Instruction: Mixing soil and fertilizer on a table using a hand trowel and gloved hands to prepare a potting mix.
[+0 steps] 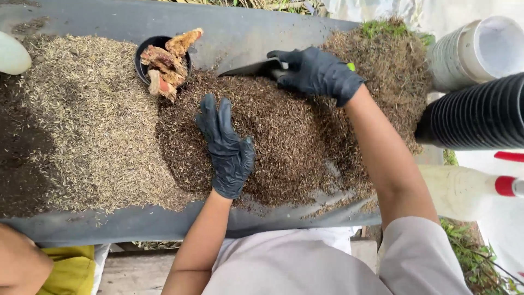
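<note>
My left hand (226,146), in a black glove, lies flat with fingers together on a dark brown heap of potting mix (289,142). My right hand (317,72), also gloved in black, grips the handle of a small trowel (251,68) whose grey blade rests at the far edge of the heap. A black pot (146,48) holding orange-brown root pieces (166,63) stands just beyond my left hand, at the heap's far left edge.
A paler pile of rice husk (87,120) covers the left of the dark sheet (240,30). Stacked white pots (475,52) and black pots (480,112) lie at right, above a white bottle (464,191). Another person's arm (19,265) shows at bottom left.
</note>
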